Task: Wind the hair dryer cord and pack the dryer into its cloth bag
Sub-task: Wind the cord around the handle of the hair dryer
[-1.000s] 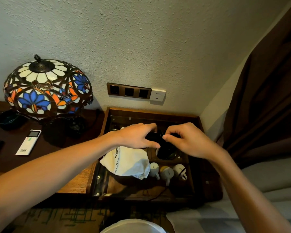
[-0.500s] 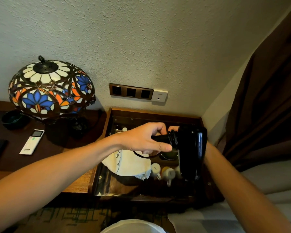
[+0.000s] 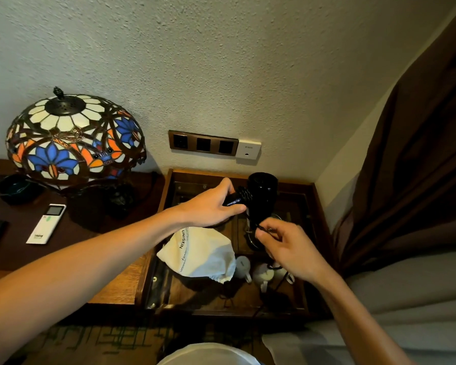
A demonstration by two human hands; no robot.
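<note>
One black hair dryer [image 3: 261, 196] is held above the open wooden drawer [image 3: 317, 206]: the left hand [image 3: 211, 206] is wrapped around its handle, and the right hand [image 3: 287, 246] pinches the one black cord [image 3: 259, 227] just below the barrel. One white cloth bag [image 3: 203, 255] lies crumpled in the drawer, beside three small cups [image 3: 261, 272]. One stained-glass lamp [image 3: 74, 138] and one remote [image 3: 46, 223] sit to the left, well apart.
</note>
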